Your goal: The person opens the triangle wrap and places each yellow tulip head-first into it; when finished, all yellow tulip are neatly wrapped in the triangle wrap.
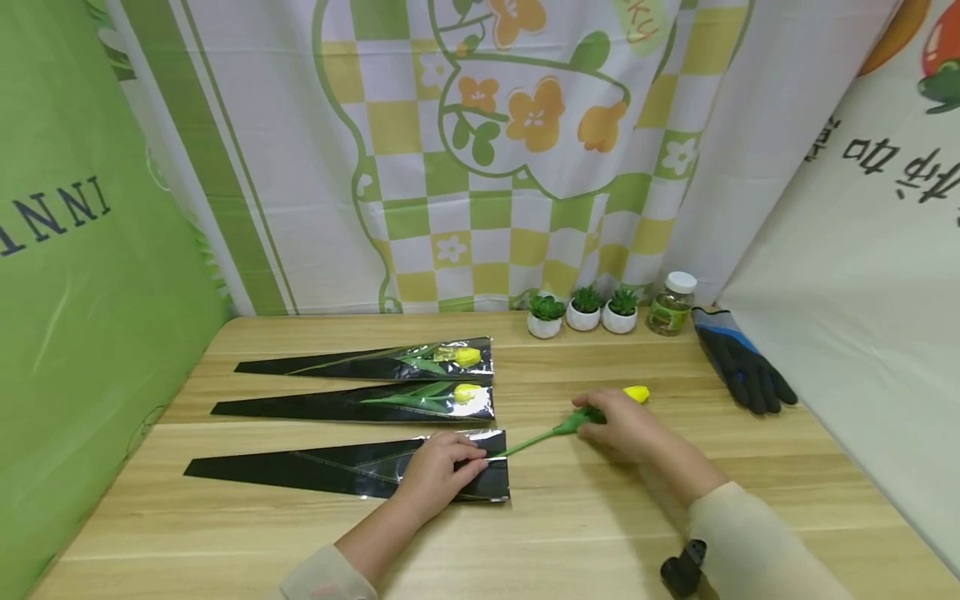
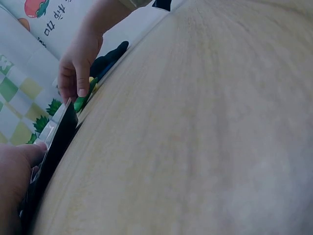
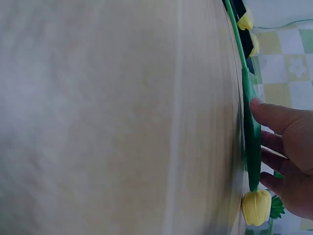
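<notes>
Left hand (image 1: 435, 475) pinches the glossy black sleeve's (image 1: 330, 471) open edge; right hand (image 1: 626, 425) grasps a yellow tulip's (image 1: 592, 414) stem; bare wooden bench (image 1: 600, 533) nearer.

counts: black sleeves (image 1: 352, 469) x3, 2 filled. yellow tulips (image 1: 636, 393) x3, 1 loose. potted succulents (image 1: 545, 315) x3. jar (image 1: 671, 303) x1. dark glove (image 1: 742, 367) x1. hands (image 1: 437, 472) x2.
</notes>
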Demonstrator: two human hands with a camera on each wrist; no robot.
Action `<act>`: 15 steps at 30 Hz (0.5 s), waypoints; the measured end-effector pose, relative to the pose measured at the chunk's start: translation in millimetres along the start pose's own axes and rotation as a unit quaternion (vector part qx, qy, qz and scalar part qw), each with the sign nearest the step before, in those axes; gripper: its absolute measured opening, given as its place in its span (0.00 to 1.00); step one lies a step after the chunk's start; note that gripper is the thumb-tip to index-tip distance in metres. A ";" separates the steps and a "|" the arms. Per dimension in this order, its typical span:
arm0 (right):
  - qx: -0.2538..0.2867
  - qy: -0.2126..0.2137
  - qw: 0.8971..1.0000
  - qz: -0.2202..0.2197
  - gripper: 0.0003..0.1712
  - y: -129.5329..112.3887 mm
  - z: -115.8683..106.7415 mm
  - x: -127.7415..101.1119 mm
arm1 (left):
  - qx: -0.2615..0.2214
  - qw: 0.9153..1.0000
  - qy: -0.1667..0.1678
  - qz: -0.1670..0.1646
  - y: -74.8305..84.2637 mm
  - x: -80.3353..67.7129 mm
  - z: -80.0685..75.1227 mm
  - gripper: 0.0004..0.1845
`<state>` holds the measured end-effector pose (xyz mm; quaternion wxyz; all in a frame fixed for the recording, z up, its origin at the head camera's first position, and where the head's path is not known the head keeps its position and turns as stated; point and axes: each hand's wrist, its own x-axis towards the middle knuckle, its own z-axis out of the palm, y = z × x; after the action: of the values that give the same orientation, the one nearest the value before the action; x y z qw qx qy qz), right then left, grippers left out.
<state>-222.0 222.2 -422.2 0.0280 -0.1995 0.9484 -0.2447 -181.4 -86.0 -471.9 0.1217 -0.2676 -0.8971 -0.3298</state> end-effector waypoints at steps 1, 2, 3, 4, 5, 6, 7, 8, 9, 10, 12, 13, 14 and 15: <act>-0.005 -0.010 1.000 -0.006 0.21 2.0 -0.5 1.7 | 0.001 1.000 0.000 0.000 -0.2 0.0 0.1 0.06; -0.013 -0.020 1.000 -0.019 0.20 3.3 -1.4 3.3 | 0.001 1.000 0.000 0.000 -0.4 0.0 0.2 0.07; -0.018 -0.028 0.999 -0.027 0.20 3.9 -2.4 4.8 | 0.002 1.000 -0.001 0.000 -0.5 0.0 0.3 0.07; -0.026 -0.036 0.998 -0.036 0.19 4.4 -3.3 6.2 | 0.002 1.000 -0.001 0.000 -0.7 0.0 0.4 0.07; -0.031 -0.042 0.998 -0.040 0.18 4.5 -4.1 7.2 | 0.003 1.000 -0.002 0.000 -0.9 0.0 0.5 0.07; -0.039 -0.047 0.997 -0.048 0.18 4.3 -4.9 8.1 | 0.003 1.000 -0.003 -0.001 -1.1 0.0 0.6 0.07; -0.047 -0.050 0.996 -0.055 0.17 3.8 -5.5 8.8 | 0.003 1.000 -0.003 -0.001 -1.0 0.0 0.5 0.07; -0.056 -0.053 0.995 -0.062 0.17 3.5 -5.9 9.2 | 0.003 1.000 -0.003 -0.001 -1.1 -0.1 0.7 0.07; -0.062 -0.056 0.994 -0.065 0.17 3.3 -6.0 9.4 | 0.003 1.000 -0.002 0.001 -1.2 -0.1 0.7 0.07; -0.069 -0.058 0.994 -0.067 0.17 2.9 -6.1 9.5 | 0.002 1.000 -0.001 0.002 -1.1 0.0 0.8 0.07; -0.081 -0.062 0.992 -0.069 0.17 1.8 -5.8 9.0 | 0.000 1.000 0.001 0.004 -1.3 0.1 0.9 0.07; -0.086 -0.062 0.992 -0.068 0.17 1.3 -5.2 8.5 | -0.001 1.000 0.001 0.005 -1.5 0.0 0.8 0.07; -0.089 -0.061 0.992 -0.066 0.16 0.7 -4.4 7.7 | -0.002 1.000 0.002 0.006 -1.7 0.0 0.7 0.07; -0.093 -0.057 0.992 -0.066 0.16 -0.2 -3.5 6.8 | -0.003 1.000 0.001 0.005 -1.8 -0.1 0.5 0.07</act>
<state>-228.8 221.0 -418.7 0.0474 -0.2767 0.9488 -0.1452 -182.3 -86.8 -473.3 0.1240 -0.2723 -0.8946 -0.3318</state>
